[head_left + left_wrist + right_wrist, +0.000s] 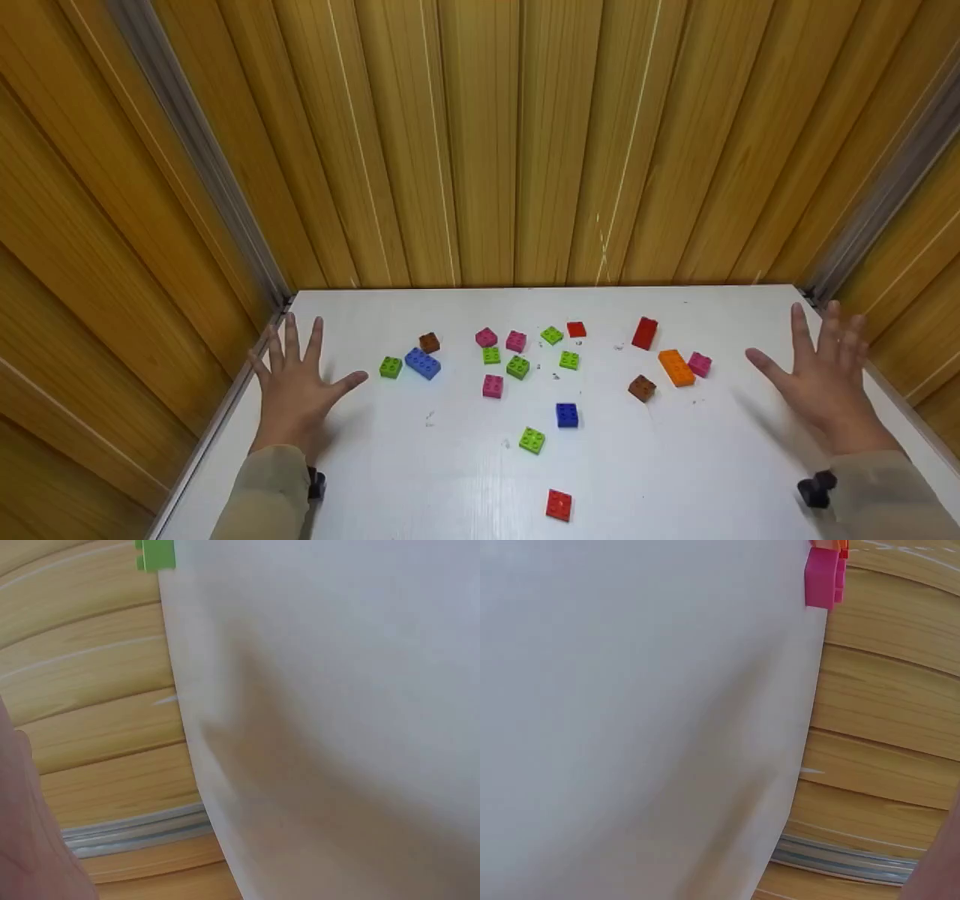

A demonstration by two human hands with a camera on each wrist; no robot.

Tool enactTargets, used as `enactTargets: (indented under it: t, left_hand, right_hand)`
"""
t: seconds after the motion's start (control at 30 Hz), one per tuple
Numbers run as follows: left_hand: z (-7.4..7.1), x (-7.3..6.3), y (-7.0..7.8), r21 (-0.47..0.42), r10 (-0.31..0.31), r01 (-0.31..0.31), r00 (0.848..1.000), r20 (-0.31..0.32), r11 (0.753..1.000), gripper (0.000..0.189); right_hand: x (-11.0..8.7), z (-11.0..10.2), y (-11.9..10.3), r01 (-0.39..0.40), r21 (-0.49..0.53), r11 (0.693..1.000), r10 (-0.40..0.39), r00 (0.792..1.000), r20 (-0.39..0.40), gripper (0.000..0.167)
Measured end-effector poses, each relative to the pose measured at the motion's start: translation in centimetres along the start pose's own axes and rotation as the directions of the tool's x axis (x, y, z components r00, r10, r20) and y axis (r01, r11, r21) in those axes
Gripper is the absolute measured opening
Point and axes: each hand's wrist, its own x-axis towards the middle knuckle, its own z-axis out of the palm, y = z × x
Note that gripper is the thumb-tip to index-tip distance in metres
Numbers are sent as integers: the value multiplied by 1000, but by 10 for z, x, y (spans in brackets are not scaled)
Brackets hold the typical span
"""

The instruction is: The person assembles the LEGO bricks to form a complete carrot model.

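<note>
My left hand (296, 394) is spread over the left side of the white table, holding nothing. Closest to it are a green brick (390, 367), a light blue brick (423, 364) and a brown brick (429, 343). Fingers apart and nothing in its grasp, my right hand (821, 379) hovers over the right side. Nearest its thumb lies a pink brick (700, 364) beside an orange brick (676, 368). Both wrist views catch only a strip of each hand, with its shadow on the table; a green brick (159, 553) and a pink brick (823, 577) show at their top edges.
Several green and pink bricks cluster mid-table, near a small red brick (576, 329). A long red brick (644, 333) and a brown brick (642, 388) lie right of them. Closer are a dark blue brick (567, 415), green brick (532, 440) and red brick (559, 505). Wood-patterned walls (487, 150) enclose the table.
</note>
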Motion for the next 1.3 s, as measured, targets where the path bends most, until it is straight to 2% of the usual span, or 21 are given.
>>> enactTargets:
  t: [0.17, 0.33, 0.53, 0.73, 0.87, 0.93, 1.0, 1.1, 1.17, 1.2, 1.23, 1.3]
  left_hand:
    - [-3, -1, 14, -62, 5, -4, 1000, 23, 998, 132]
    - [1, -9, 28, -163, 16, -9, 999, 42, 987, 133]
    - [3, -20, 46, -246, 47, -44, 999, 7, 968, 132]
    - [-1, -31, 66, -339, 49, -47, 999, -3, 940, 131]
    - [-1, -37, 80, -410, 85, -88, 996, -26, 908, 133]
    - [0, -39, 88, -462, 106, -107, 994, -28, 881, 133]
    - [2, -41, 96, -544, 135, -117, 991, -7, 831, 131]
    - [4, -43, 110, -676, 222, -152, 975, 18, 721, 123]
    - [6, -45, 120, -747, 295, -178, 955, 25, 641, 116]
    - [7, -46, 127, -770, 330, -191, 943, 27, 608, 113]
    - [7, -47, 133, -783, 362, -202, 932, 31, 588, 110]
    - [9, -51, 147, -796, 408, -199, 910, 66, 572, 104]
  right_hand:
    - [0, 7, -17, 1, 45, 999, 2, 998, -61, 114]
    - [-2, 12, -34, -16, 100, 995, 25, 995, -95, 114]
    - [-6, 18, -54, -41, 179, 983, 64, 990, -126, 112]
    - [-9, 24, -62, -55, 261, 964, 88, 989, -118, 112]
    - [-8, 26, -59, -93, 297, 950, 125, 988, -93, 111]
    - [-8, 26, -57, -111, 330, 937, 144, 986, -78, 111]
    - [-8, 27, -56, -123, 367, 922, 157, 986, -62, 110]
    - [-6, 29, -55, -153, 413, 898, 178, 984, -23, 110]
    - [-5, 31, -55, -179, 424, 888, 196, 981, 2, 110]
    - [-5, 31, -55, -193, 429, 882, 206, 978, 16, 111]
    - [-5, 32, -56, -209, 431, 878, 217, 976, 31, 111]
    - [-6, 35, -57, -232, 436, 870, 233, 971, 52, 110]
